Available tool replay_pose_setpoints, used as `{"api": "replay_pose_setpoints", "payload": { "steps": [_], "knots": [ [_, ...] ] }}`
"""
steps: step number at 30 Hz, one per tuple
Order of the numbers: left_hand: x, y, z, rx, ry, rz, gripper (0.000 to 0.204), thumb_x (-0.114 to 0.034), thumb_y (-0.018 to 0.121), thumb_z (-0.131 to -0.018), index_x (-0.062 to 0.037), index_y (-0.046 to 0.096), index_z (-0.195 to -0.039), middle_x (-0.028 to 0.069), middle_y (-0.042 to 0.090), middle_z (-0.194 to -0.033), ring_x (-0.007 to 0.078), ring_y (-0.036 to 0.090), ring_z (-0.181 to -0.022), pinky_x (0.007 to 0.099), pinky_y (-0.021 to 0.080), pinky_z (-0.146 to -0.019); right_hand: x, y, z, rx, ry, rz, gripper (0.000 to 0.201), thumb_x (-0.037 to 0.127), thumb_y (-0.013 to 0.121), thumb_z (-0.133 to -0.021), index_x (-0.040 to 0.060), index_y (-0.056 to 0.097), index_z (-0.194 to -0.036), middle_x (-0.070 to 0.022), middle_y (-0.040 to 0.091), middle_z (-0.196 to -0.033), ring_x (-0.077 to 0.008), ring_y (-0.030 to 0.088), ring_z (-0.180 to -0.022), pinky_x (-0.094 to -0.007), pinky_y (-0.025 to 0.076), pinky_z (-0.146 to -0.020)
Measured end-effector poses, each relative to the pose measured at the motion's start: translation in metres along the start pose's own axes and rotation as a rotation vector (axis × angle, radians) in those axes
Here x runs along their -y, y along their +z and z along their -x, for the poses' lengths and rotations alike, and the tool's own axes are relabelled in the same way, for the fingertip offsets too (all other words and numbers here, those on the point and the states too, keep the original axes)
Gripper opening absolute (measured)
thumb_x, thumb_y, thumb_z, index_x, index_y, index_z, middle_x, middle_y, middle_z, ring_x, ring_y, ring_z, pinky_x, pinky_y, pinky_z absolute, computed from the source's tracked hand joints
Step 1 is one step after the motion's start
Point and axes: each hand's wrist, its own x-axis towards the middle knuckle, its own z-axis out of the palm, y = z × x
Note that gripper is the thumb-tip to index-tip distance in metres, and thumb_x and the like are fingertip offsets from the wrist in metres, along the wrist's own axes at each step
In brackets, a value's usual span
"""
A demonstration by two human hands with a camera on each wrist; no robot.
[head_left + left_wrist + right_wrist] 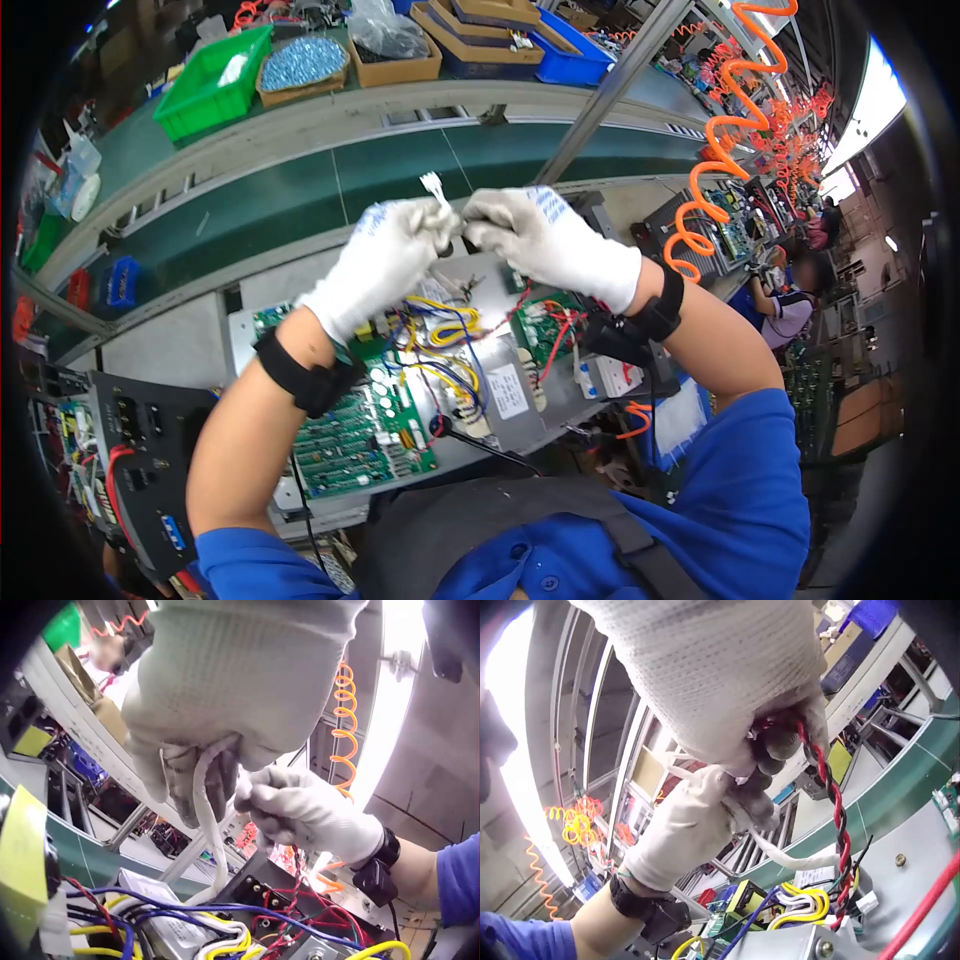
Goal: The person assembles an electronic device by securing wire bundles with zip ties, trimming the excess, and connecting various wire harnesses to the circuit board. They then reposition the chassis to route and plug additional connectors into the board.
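In white gloves, my left hand (375, 262) and right hand (562, 250) meet fingertip to fingertip above an assembly of circuit boards and wires. A thick white cable (208, 817) runs up into the curled fingers of the left hand (232, 682). White connector ends (433, 186) stick out above that hand. The right hand (712, 682) grips a twisted red and black wire (832, 791), which hangs down to the metal plate (911, 889). Whether the two held pieces touch is hidden by the fingers.
Below the hands lie a green circuit board (365, 440) and yellow and blue wires (450, 330). Behind runs a green conveyor (390, 165). A shelf above holds a green bin (215, 85) and cardboard trays (398, 68). An orange coiled hose (715, 130) hangs at the right.
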Motion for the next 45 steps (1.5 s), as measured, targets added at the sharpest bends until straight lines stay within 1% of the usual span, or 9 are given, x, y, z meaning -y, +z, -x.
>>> {"api": "replay_pose_setpoints", "payload": {
  "steps": [3,6,7,8,10,24,36,42,45],
  "knots": [
    [0.004,-0.007,0.001,0.015,-0.032,0.026,0.03,-0.023,0.054,-0.099,0.0039,0.062,-0.107,0.0022,0.061,-0.083,0.0092,0.054,-0.077,0.026,0.047,-0.072,-0.012,-0.014,-0.003,0.063,0.353,-0.153,0.018,0.016,0.059,-0.091,0.0008,0.064,-0.099,-0.0037,0.057,-0.064,-0.0102,0.052,-0.058,-0.0295,0.044,-0.055],
    [0.004,-0.019,0.014,-0.043,-0.08,-0.007,0.033,-0.025,0.053,-0.1,0.0059,0.061,-0.109,0.0073,0.064,-0.088,0.0132,0.06,-0.082,0.0278,0.05,-0.078,-0.052,-0.015,0.008,0.598,0.37,0.084,0.023,0.023,0.065,-0.088,0.0007,0.068,-0.091,-0.0042,0.062,-0.065,-0.0102,0.06,-0.057,-0.027,0.048,-0.053],
    [0.002,-0.023,0.021,-0.058,-0.097,-0.047,0.035,-0.027,0.052,-0.1,0.0049,0.062,-0.108,0.0091,0.065,-0.088,0.0146,0.062,-0.083,0.0286,0.051,-0.078,-0.051,-0.015,0.011,0.766,0.568,0.12,0.025,0.026,0.066,-0.085,0.0009,0.069,-0.089,-0.0068,0.064,-0.066,-0.0159,0.062,-0.056,-0.0306,0.05,-0.055],
    [0.006,-0.023,0.028,-0.044,-0.102,-0.032,0.035,-0.027,0.052,-0.1,0.0049,0.062,-0.108,0.0091,0.065,-0.088,0.0146,0.062,-0.083,0.0286,0.051,-0.078,-0.068,-0.004,0.019,0.788,0.482,0.274,0.024,0.02,0.063,-0.085,-0.003,0.068,-0.082,-0.0106,0.064,-0.06,-0.0205,0.063,-0.05,-0.0332,0.05,-0.046],
    [0.015,-0.025,0.035,-0.049,-0.177,0.017,0.036,-0.029,0.052,-0.1,0.004,0.062,-0.109,0.0093,0.065,-0.089,0.014,0.063,-0.083,0.0277,0.051,-0.077,-0.088,0.001,0.02,0.741,0.43,0.553,0.022,0.016,0.06,-0.084,-0.0046,0.068,-0.081,-0.014,0.066,-0.065,-0.0219,0.066,-0.054,-0.0333,0.053,-0.049],
    [0.022,-0.037,0.034,-0.026,-0.1,-0.034,0.034,-0.027,0.054,-0.098,0.0058,0.064,-0.1,0.0055,0.062,-0.085,0.0099,0.057,-0.076,0.0266,0.05,-0.07,-0.076,-0.002,-0.004,0.698,0.786,0.377,0.021,0.012,0.059,-0.087,-0.0066,0.065,-0.08,-0.0145,0.066,-0.066,-0.0238,0.066,-0.054,-0.0339,0.054,-0.047],
    [-0.014,-0.054,0.033,-0.199,-0.003,0.562,0.034,-0.021,0.063,-0.091,0.0053,0.061,-0.113,0.004,0.061,-0.09,0.006,0.05,-0.074,0.0205,0.042,-0.071,-0.086,0.011,-0.001,0.66,0.745,0.407,0.02,0.011,0.062,-0.081,-0.0085,0.065,-0.076,-0.0158,0.066,-0.064,-0.0259,0.068,-0.056,-0.0354,0.054,-0.05],
    [-0.041,-0.066,0.051,-0.245,0.025,0.443,0.034,-0.022,0.062,-0.093,0.0054,0.061,-0.113,0.0023,0.059,-0.086,0.0064,0.052,-0.076,0.0206,0.042,-0.073,-0.081,0.004,0.006,0.552,0.43,0.625,0.017,0.011,0.06,-0.077,-0.0003,0.072,-0.08,-0.0197,0.071,-0.083,-0.0309,0.071,-0.08,-0.042,0.055,-0.075],
    [-0.059,-0.064,0.062,-0.273,0.063,0.44,0.02,-0.013,0.063,-0.091,0.0025,0.063,-0.103,0.0043,0.064,-0.089,0.0084,0.058,-0.076,0.0226,0.046,-0.073,-0.045,0.003,-0.01,0.118,0.188,0.674,0.029,0.02,0.057,-0.082,0.0022,0.068,-0.102,-0.0183,0.07,-0.091,-0.0305,0.069,-0.089,-0.044,0.053,-0.079]
  ]
}}
